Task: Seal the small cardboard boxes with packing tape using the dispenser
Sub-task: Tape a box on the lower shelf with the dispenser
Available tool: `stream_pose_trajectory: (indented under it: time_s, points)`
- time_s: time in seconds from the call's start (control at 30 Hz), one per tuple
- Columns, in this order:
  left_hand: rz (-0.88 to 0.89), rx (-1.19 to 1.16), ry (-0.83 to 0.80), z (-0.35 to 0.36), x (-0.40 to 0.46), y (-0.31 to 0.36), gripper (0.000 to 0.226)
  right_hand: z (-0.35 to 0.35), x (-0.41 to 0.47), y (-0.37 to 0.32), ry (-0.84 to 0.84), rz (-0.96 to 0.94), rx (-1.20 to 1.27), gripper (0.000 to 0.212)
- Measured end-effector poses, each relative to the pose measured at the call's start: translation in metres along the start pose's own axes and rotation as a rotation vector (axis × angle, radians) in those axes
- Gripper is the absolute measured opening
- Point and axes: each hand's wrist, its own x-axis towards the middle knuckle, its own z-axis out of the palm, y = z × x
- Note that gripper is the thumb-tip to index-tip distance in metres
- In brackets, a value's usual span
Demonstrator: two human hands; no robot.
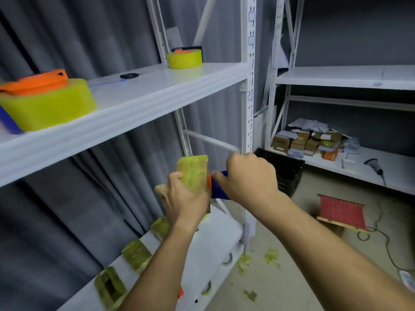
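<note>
White shelving against grey curtains. Above the lower shelf (215, 234), the left hand (183, 198) grips a tape-wrapped box (194, 171); the right hand (249, 178) grips the dispenser (219, 186) against it. Mid-taping, seemingly; next, cut the tape cleanly.

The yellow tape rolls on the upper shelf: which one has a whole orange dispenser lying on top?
The near roll at the left end of the upper shelf. An orange dispenser covers its top; the far roll shows only a little orange.

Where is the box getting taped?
Mid-frame in the head view, the small taped box is gripped by the left hand, touching the blue dispenser in the right hand.
</note>
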Motion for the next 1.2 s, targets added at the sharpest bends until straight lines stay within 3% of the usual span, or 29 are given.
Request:
stream_pose_trajectory:
  time_s: [0.27, 0.5, 0.67, 0.83, 1.0, 1.2]
  points:
    - [-0.129, -0.025, -0.032, 0.090, 0.063, -0.084, 0.078, 0.128, 0.045, 0.012, -0.110, 0.067, 0.020, 0.049]
    - [-0.228, 0.064, -0.041, 0.191, 0.112, -0.172, 0.096, 0.262, 0.068, 0.045, -0.166, 0.101, 0.050, 0.051]
    - [-0.308, 0.046, -0.076, 0.294, 0.147, -0.248, 0.087, 0.381, 0.085, 0.083, -0.217, 0.072, 0.044, 0.054]
    - [-0.278, 0.254, -0.132, 0.378, 0.164, -0.320, 0.089, 0.484, 0.101, 0.115, -0.230, 0.041, 0.043, 0.040]
    - [-0.284, 0.286, -0.211, 0.434, 0.165, -0.365, 0.089, 0.549, 0.111, 0.139, -0.308, 0.030, 0.019, 0.040]
    - [-0.441, 0.255, -0.146, 0.483, 0.175, -0.389, 0.097, 0.596, 0.125, 0.157, -0.390, 0.048, 0.039, 0.045]
